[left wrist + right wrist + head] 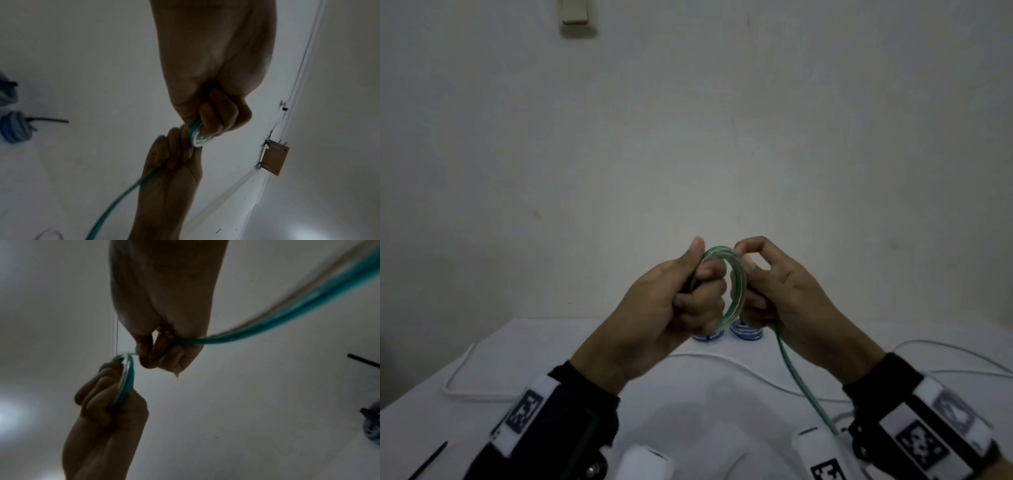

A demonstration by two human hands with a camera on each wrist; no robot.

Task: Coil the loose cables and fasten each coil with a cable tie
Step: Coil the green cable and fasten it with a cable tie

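A green-and-clear cable point(736, 284) is wound into a small coil held up in the air between both hands. My left hand point(688, 291) grips the coil's left side, fingers curled through the loop and thumb up. My right hand point(760, 277) pinches the coil's right side, and the cable's loose tail point(801, 380) runs out from under its palm down to the table. From the left wrist view the coil point(197, 136) shows between the two fists. In the right wrist view the tail point(287, 318) streams off to the upper right and the coil point(125, 382) sits in the left hand.
Two blue-and-white coiled cables point(746, 331) stand on the white table point(688, 404) behind the hands. A loose white cable point(469, 373) snakes across the table. A black cable tie point(431, 459) lies near the front left edge. A wall rises right behind the table.
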